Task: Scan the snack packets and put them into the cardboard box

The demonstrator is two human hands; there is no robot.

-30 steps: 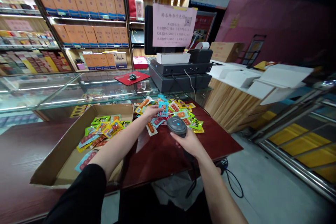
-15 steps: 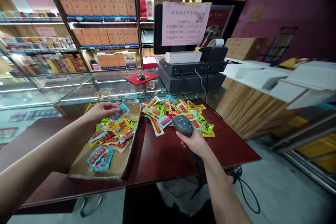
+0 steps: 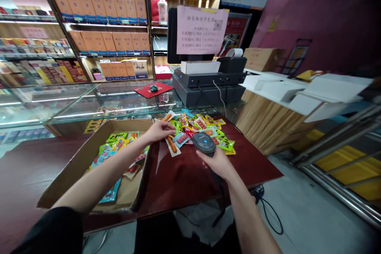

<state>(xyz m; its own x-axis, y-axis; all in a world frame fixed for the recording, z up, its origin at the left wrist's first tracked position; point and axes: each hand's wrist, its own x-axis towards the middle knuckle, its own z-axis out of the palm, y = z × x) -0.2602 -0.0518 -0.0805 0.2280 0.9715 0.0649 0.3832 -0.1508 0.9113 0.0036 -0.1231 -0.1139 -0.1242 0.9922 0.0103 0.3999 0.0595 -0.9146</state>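
My left hand (image 3: 161,130) is at the left edge of a heap of small snack packets (image 3: 200,124) on the dark red table. Its fingers are stretched out, slightly bent, over the packets, and no packet shows in its grasp. Just below its fingertips lies a clear packet with a long sausage (image 3: 172,145). My right hand (image 3: 216,161) is wrapped round the handle of a dark grey barcode scanner (image 3: 204,143), its head raised in front of the heap. Under my left forearm, a shallow cardboard box (image 3: 128,195) contains more colourful packets (image 3: 117,143), partly hidden by the arm.
Behind the table stands a glass counter (image 3: 119,102) with a red mouse pad (image 3: 144,91) and a mouse (image 3: 153,88). A monitor bearing a paper sign (image 3: 202,27) rises above a black cash drawer (image 3: 205,94). To the right is a wood-panelled counter (image 3: 264,121) with white boxes.
My left hand has moved right from above the cardboard box to the heap, and the blue packet has left its fingers. My right hand keeps hold of the scanner. The view has shifted slightly.
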